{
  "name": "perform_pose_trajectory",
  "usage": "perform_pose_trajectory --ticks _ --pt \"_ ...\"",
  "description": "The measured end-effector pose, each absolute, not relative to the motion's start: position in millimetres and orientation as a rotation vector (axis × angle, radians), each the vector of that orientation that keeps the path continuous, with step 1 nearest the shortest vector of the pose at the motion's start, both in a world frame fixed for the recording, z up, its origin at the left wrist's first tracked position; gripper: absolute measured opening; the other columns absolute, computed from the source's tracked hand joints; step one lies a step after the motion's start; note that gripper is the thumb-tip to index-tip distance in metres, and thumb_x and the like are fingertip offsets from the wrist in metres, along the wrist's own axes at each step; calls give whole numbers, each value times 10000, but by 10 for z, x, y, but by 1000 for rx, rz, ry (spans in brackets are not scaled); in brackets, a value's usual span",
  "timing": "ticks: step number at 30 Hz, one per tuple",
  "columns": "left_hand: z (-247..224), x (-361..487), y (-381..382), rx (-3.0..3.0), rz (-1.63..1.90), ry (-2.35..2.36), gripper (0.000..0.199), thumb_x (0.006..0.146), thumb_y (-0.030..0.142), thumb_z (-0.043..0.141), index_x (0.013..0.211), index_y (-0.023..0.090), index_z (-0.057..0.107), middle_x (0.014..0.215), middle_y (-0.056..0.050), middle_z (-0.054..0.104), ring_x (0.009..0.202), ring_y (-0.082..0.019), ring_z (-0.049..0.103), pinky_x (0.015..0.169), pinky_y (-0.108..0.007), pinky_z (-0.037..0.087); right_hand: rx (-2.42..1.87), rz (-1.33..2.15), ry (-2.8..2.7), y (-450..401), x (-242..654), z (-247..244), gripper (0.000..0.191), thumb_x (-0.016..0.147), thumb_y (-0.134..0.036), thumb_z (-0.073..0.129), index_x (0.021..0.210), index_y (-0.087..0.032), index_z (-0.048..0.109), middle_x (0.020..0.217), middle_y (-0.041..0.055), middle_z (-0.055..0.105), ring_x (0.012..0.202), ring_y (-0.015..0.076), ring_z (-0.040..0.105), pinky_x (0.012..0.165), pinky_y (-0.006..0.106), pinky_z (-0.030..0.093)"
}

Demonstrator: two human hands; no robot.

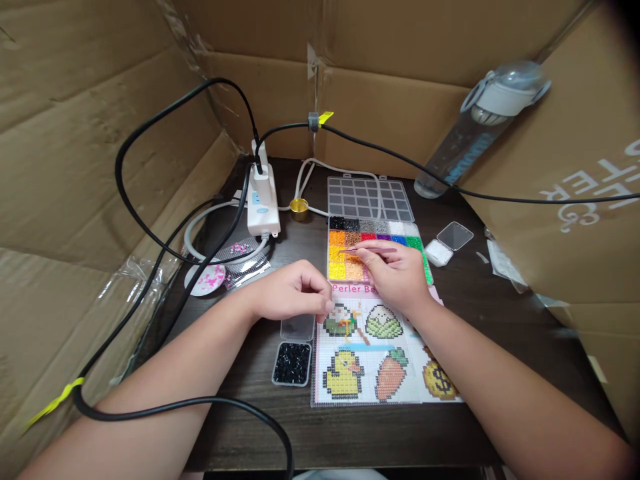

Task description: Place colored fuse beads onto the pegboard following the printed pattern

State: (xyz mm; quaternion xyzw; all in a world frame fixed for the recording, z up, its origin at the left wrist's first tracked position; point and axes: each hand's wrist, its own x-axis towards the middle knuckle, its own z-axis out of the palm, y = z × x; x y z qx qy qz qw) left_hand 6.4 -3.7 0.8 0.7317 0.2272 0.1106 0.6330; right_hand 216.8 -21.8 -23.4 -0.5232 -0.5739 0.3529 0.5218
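My right hand (397, 273) grips a pair of pinkish tweezers (377, 251). Their tips are over the yellow beads on the left side of the sectioned bead box (336, 271). Curled closed, my left hand (300, 293) hovers by the left edge of the Perler bead pattern sheet (367, 360); whatever its fingers may hold is hidden. The sheet shows a yellow duck, a carrot and two rice-ball figures under a clear pegboard. Several loose coloured beads lie over the upper left figure. Below my left hand stands a small box of black beads (292, 363), its lid folded back.
A white power strip (263, 207) with black cables (190, 400) looping over my left arm is at the left. A gold cup (299, 209), a white bead box (439, 253) and a leaning water bottle (480, 133) stand around. Cardboard walls (390, 107) enclose the table.
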Motion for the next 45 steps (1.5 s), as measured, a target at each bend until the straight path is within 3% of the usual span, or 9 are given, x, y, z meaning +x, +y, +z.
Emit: perform_pose_trajectory --ticks 45 --pt "15 66 -47 1654 265 521 255 824 242 623 611 112 675 614 -42 624 599 -130 538 623 -270 418 -1276 853 -1357 -239 2144 -219 90 820 -229 696 830 -179 770 852 76 801 803 203 766 774 378 644"
